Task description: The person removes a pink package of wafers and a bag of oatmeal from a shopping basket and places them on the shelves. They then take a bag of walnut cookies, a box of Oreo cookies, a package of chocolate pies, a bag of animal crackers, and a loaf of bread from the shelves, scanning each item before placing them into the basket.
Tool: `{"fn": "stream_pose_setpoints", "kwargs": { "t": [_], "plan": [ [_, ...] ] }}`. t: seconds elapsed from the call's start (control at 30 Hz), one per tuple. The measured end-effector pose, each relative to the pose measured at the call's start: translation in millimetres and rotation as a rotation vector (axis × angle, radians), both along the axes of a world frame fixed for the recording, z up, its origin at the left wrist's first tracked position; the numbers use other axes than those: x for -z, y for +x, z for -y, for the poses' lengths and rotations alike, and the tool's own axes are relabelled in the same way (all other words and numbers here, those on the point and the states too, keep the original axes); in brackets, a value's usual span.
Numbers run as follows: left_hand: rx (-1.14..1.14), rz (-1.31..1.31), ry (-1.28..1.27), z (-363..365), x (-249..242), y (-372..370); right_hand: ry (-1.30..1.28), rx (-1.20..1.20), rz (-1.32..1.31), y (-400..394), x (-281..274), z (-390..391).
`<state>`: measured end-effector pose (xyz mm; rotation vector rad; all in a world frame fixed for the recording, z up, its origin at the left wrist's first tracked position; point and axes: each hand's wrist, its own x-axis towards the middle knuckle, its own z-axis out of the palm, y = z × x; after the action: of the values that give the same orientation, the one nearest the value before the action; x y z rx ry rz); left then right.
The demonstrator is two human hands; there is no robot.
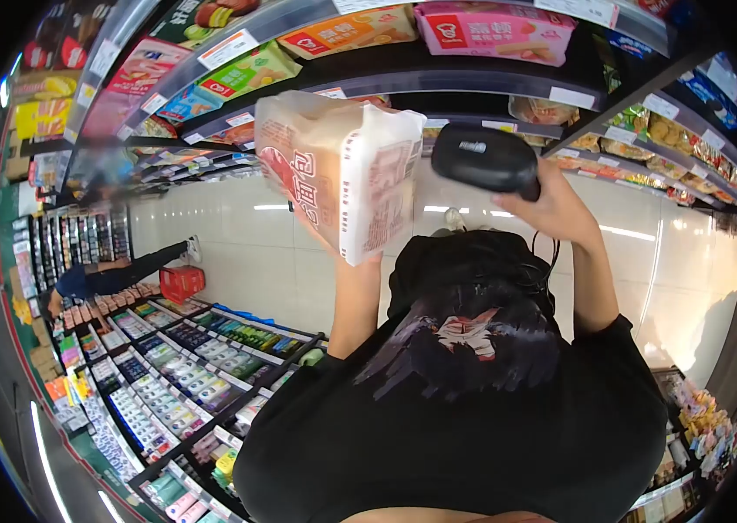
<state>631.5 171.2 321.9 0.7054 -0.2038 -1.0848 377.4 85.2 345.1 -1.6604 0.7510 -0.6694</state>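
Note:
My left hand (pixel 363 263) holds up a clear-and-white packet of bread (pixel 341 174) with red Chinese print. The packet hides most of its fingers. To the right, my right hand (pixel 551 206) is wrapped round the grip of a black handheld barcode scanner (pixel 483 160). The scanner's head points left toward the bread packet, with a small gap between them. Behind both hands are shelf tiers with biscuit packs, among them a pink pack (pixel 495 33) and an orange pack (pixel 349 33).
Shelves with price tags (pixel 227 49) curve across the top. At left, a display rack (pixel 185 366) holds many small goods. A person in dark clothes (pixel 116 277) bends beside a red basket (pixel 182 283) farther off. Pale floor tiles (pixel 255 235) lie between.

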Motion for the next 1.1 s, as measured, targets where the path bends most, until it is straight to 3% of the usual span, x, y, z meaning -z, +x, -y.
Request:
{"fn": "stream_pose_setpoints", "kwargs": {
  "t": [0.07,0.13,0.17,0.2,0.27,0.33,0.4,0.47,0.53,0.67,0.77,0.87,0.93,1.0,1.03,1.1],
  "plan": [
    [0.036,0.023,-0.031,1.0,-11.8,-7.1,0.049,0.121,-0.096,-13.9,34.4,6.7],
    [0.08,0.048,-0.068,-0.5,-20.8,-15.8,0.398,0.204,-0.494,-32.4,84.4,9.0],
    [0.069,0.162,-0.016,-2.7,-19.3,-20.0,0.427,0.212,-0.593,-41.0,118.2,6.7],
    [0.055,0.273,0.035,-5.3,-17.1,-23.1,0.454,0.215,-0.696,-50.6,161.1,1.7],
    [0.161,0.251,0.045,-16.0,11.4,-19.3,0.38,0.217,-0.718,-80.2,302.5,-27.3],
    [0.176,0.32,0.136,-25.4,45.8,-21.7,0.646,0.005,-0.818,-80.9,320.2,-47.9],
    [0.181,0.353,0.222,-32.8,57.6,-42.4,0.522,-0.104,-0.89,-69.3,334.2,-67.8],
    [0.213,0.31,0.234,-35.5,68.4,-70.4,0.504,-0.151,-0.88,-52.9,342.0,-76.3],
    [0.264,0.09,0.218,-44.4,96.0,-83.9,0.538,-0.099,-0.792,-39.8,345.9,-75.2],
    [0.338,0.042,0.37,-66.5,123.4,-70.3,0.673,0.07,-0.439,-6.6,329.1,-57.8],
    [0.367,-0.062,0.419,-73.6,138.6,-37.2,0.838,0.119,-0.083,31.5,285.5,-35.8],
    [0.391,-0.14,0.45,-85.5,159.0,-0.5,1.21,0.026,0.159,84.7,195.2,-35.5],
    [0.408,-0.143,0.472,-97.2,164.2,33.6,1.168,-0.037,0.077,124.5,196.2,-47.0],
    [0.43,-0.161,0.494,-108.9,171.3,63.5,0.978,-0.248,-0.069,164.2,202.0,-64.1],
    [0.454,-0.161,0.495,-114.5,178.2,83.3,1.036,-0.166,-0.061,186.9,170.1,-79.7],
    [0.505,-0.13,0.538,-129.6,198.3,121.3,1.143,-0.21,-0.113,219.0,191.8,-89.2]
  ]
}}
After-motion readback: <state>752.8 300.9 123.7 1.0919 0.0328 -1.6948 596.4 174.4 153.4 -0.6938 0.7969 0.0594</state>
